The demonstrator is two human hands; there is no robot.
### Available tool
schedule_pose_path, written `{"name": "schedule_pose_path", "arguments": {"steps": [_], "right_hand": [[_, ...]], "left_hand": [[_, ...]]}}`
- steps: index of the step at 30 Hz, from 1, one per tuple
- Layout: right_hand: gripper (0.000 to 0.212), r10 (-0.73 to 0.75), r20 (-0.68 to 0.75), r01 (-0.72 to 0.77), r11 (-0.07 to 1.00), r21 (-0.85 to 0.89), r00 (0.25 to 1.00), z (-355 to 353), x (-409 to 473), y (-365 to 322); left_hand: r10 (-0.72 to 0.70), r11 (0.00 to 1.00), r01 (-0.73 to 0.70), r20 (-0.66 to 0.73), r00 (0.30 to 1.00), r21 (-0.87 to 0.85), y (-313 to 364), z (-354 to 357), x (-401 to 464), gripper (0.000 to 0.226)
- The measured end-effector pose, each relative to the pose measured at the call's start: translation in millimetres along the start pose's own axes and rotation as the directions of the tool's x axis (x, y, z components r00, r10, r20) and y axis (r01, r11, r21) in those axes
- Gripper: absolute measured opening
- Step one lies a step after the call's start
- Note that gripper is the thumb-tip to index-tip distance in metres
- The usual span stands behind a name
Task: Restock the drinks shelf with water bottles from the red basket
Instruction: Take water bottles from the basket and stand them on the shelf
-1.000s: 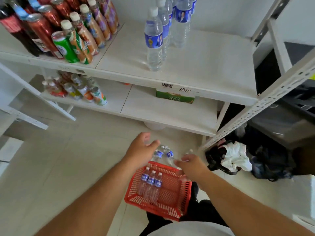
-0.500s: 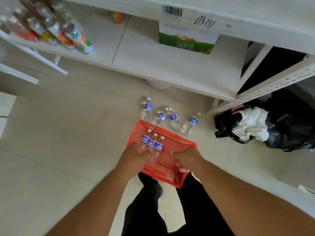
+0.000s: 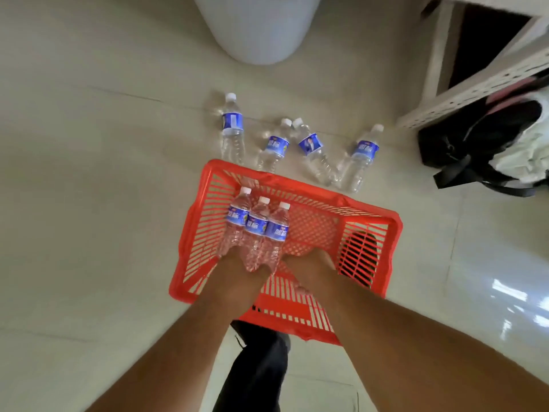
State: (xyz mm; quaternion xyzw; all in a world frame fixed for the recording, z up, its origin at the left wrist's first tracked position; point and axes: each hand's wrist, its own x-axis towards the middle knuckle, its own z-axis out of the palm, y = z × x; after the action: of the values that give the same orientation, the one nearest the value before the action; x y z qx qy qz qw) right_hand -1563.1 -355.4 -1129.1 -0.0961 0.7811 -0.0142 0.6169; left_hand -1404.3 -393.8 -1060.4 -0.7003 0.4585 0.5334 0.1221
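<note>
- Both hands have dropped deeper into the red basket [image 3: 368, 217] since half a second ago, and the view has tipped down so that the stocked shelves have left the frame, leaving only floor and basket.
- Left hand [image 3: 237, 270] reaches in at the basket's 7 o'clock side; its fingers grasp the bases of three water bottles [image 3: 257, 226] that lie side by side, white caps pointing to 12 o'clock.
- Right hand [image 3: 309, 264] sits just beside the left, at 3 o'clock of it, low against the basket's mesh bottom. It touches the rightmost of the three bottles, but whether its fingers are clenched, released or grasping cannot be told, as they are hidden under the hand.
- Four more bottles [image 3: 312, 145] with blue labels lie on the pale tiled floor [image 3: 89, 173] just beyond the basket's 12 o'clock rim, spread in a loose row. The leftmost pair runs down behind that rim.
- White rounded tub [image 3: 255, 28] stands on the floor at 12 o'clock, well apart from the basket.
- Perforated white shelf upright [image 3: 475, 84] slants across the 2 o'clock corner.
- Black bag [image 3: 463, 147] with a crumpled pale sheet on it lies on the floor at 3 o'clock.
- Dark trouser legs [image 3: 252, 376] show between the forearms at 6 o'clock.
</note>
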Motion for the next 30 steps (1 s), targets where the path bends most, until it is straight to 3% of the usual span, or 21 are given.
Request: {"name": "schedule_pose_path", "arguments": {"steps": [4, 6, 8, 11, 13, 15, 18, 21, 24, 27, 30], "right_hand": [[0.03, 0.086, -0.052, -0.085, 0.996, 0.026, 0.995, 43, 84, 4], [0.02, 0.107, -0.054, -0.104, 0.993, 0.056, 0.993, 62, 122, 7], [0.011, 0.12, -0.031, -0.115, 0.983, 0.144, 0.992, 77, 155, 12], [0.015, 0.071, -0.012, -0.066, 0.968, 0.244, 0.997, 94, 188, 23], [0.025, 0.046, -0.018, -0.04, 0.969, 0.246, 0.999, 99, 200, 30], [0.023, 0.031, -0.003, -0.03, 0.979, 0.202, 1.0, 98, 202, 30], [0.021, 0.064, 0.044, -0.07, 0.987, 0.142, 0.997, 79, 182, 18], [0.023, 0.092, 0.06, -0.095, 0.994, 0.048, 0.994, 54, 140, 13], [0.024, 0.033, 0.064, -0.032, 0.999, -0.017, 0.997, 24, 77, 7], [0.031, -0.043, 0.059, 0.047, 0.996, -0.075, 0.997, -15, -6, -5], [0.029, -0.14, 0.047, 0.144, 0.983, -0.116, 0.989, -58, -102, -33]], "left_hand": [[-0.031, 0.999, 0.03, 0.044, 0.999, 0.012, -37, 42, 76, 0.061], [-0.043, 0.999, 0.042, 0.061, 0.997, 0.014, -52, 60, 110, 0.063], [-0.03, 1.0, 0.029, 0.079, 0.996, 0.004, -64, 76, 138, 0.059], [0.018, 0.999, -0.015, 0.08, 0.997, -0.043, -73, 89, 163, 0.041], [0.029, 0.996, -0.023, 0.071, 0.997, -0.087, -77, 94, 172, 0.035], [0.024, 0.996, -0.017, 0.074, 0.997, -0.087, -77, 93, 173, 0.04], [-0.003, 0.997, 0.009, 0.091, 0.996, -0.073, -71, 87, 162, 0.048], [-0.037, 0.995, 0.043, 0.078, 0.996, -0.086, -48, 68, 126, 0.028], [-0.025, 0.999, 0.026, 0.029, 0.999, -0.046, -17, 43, 69, 0.042], [0.01, 0.993, -0.01, -0.005, 1.0, -0.12, 24, 8, -6, 0.014], [0.083, 0.986, -0.087, -0.028, 0.996, -0.141, 74, -34, -89, 0.012]]}}
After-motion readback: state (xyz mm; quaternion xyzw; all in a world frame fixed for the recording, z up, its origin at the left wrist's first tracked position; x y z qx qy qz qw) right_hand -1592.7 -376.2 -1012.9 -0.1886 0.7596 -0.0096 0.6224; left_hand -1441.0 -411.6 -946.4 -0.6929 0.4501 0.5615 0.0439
